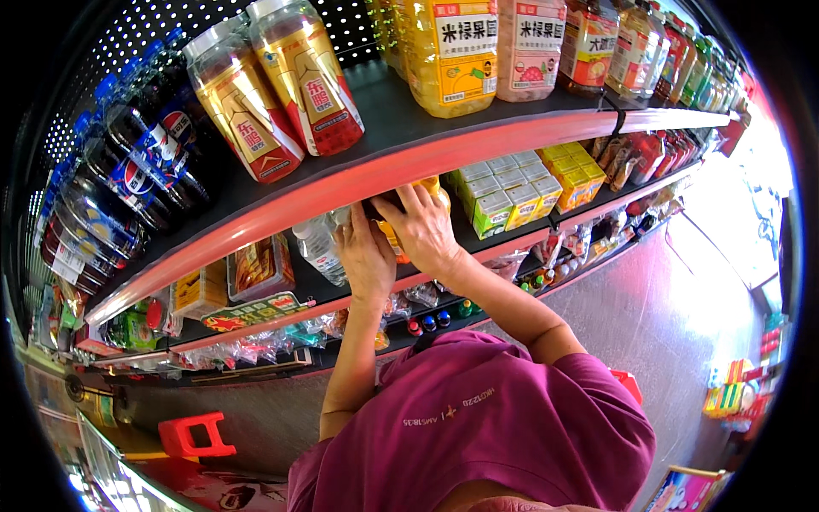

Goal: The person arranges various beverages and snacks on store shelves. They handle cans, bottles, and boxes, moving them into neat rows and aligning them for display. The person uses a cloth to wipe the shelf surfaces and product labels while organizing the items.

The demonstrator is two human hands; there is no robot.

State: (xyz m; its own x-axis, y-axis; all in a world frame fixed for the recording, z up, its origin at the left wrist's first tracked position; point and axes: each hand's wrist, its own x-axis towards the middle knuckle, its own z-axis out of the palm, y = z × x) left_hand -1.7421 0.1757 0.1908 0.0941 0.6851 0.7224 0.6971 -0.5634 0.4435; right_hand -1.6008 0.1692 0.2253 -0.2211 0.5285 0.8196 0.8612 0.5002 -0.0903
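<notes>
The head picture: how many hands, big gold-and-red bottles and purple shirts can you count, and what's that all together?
Left hand and right hand: 2
Gold-and-red bottles: 2
Purple shirt: 1
Total: 5

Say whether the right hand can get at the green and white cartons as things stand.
Probably yes: the cartons stand just to the right of the right hand, with nothing visible blocking them from the front; only the orange item beside it might crowd the way.
</notes>
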